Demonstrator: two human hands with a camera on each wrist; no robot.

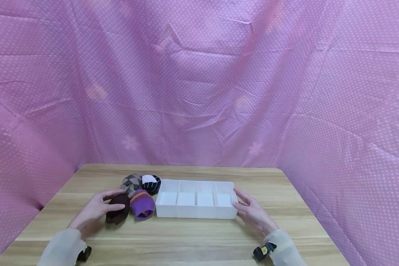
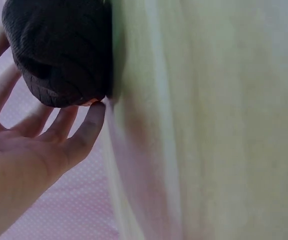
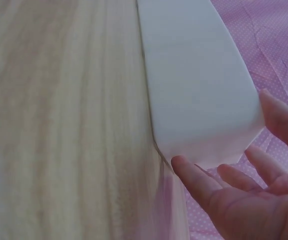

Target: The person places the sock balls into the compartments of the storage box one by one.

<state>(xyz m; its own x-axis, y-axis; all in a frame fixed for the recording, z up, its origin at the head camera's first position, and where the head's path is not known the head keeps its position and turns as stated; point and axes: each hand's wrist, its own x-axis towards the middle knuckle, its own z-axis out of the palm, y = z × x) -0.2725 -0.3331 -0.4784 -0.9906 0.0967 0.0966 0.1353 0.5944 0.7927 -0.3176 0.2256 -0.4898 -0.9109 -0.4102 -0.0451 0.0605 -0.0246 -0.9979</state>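
Note:
My left hand (image 1: 94, 208) grips a dark brown balled sock (image 1: 119, 210), its thumb and forefinger on either side. In the left wrist view, the fingers (image 2: 86, 134) reach round the end of that sock (image 2: 63, 50). Close beside it sits a purple balled sock (image 1: 143, 205) with a yellow band. Behind are a grey checked balled sock (image 1: 132, 183) and a black and white one (image 1: 151, 183). My right hand (image 1: 254, 212) rests against the right end of a white box (image 1: 196, 212); in the right wrist view its relaxed fingers (image 3: 199, 180) touch the box's end.
The white box has several compartments in a row, with no sock in them. It stands on a wooden table (image 1: 203, 240). Pink dotted cloth (image 1: 199, 92) hangs behind the table and along both sides.

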